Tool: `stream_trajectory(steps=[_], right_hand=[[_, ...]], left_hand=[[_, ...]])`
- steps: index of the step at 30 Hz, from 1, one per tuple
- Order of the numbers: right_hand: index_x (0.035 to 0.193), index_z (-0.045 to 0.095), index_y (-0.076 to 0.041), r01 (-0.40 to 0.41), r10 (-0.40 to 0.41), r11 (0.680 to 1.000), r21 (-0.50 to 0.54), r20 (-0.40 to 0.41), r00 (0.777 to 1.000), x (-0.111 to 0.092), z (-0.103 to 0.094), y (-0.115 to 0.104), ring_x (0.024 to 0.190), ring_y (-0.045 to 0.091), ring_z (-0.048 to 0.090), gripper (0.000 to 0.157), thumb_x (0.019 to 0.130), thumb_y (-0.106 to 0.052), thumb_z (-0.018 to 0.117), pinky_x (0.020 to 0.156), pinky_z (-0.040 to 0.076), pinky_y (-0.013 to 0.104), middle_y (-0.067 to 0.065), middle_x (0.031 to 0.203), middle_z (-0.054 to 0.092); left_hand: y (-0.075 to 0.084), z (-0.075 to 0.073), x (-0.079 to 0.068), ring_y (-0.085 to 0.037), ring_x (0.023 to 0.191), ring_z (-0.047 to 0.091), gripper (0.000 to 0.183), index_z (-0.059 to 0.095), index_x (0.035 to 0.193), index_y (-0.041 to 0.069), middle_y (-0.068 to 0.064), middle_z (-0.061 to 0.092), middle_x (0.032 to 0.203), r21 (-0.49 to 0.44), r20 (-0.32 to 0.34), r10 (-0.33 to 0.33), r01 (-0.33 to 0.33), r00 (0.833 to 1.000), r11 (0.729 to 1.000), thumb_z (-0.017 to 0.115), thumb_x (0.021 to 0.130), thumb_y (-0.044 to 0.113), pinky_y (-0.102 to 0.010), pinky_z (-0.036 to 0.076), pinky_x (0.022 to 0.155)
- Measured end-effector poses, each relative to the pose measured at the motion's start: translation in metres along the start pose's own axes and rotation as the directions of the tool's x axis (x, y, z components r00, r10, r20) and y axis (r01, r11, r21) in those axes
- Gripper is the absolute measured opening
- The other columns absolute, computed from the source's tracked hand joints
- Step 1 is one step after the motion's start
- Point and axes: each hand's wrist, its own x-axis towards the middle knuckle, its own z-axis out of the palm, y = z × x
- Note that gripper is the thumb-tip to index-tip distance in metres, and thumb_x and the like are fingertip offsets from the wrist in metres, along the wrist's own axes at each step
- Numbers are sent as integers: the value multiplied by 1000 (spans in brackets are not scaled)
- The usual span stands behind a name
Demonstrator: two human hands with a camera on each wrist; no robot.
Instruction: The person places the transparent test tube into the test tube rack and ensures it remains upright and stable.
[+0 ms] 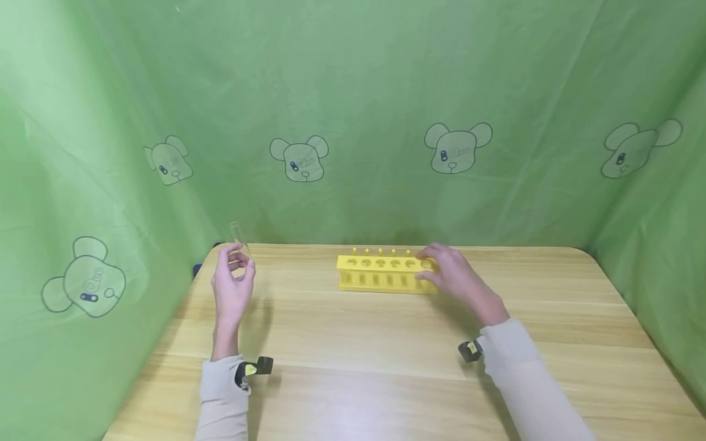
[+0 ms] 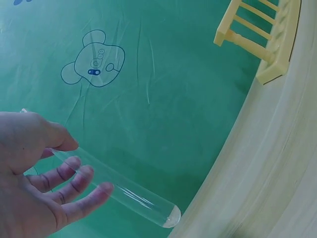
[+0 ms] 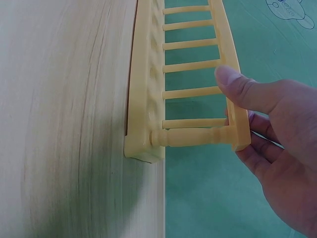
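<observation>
While my left hand pinches a tilted clear test tube, my right hand grips the yellow test-tube rack by one upper end.

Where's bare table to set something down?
Bare table lies between the left hand and rack, in front of the rack, and right of the right forearm. Crowded: the rack's right end, gripped by the right hand.

Head: above, forward-down, farthest
Left wrist: close, toward curtain; rack upper right
Right wrist: nearest, same rack, upper centre
</observation>
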Motion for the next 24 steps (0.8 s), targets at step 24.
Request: stream_trajectory(steps=[24], right_hand=[[125, 66, 3, -15, 15, 1000, 17, 11, 1000, -2, -3, -4, 116, 39, 62, 47, 85, -14, 84, 104, 52, 52, 18, 123, 66]], left_hand=[[7, -2, 2, -25, 101, 64, 40, 54, 132, -1, -18, 65, 108, -103, 33, 44, -41, 998, 994, 66, 94, -6, -16, 59, 79]])
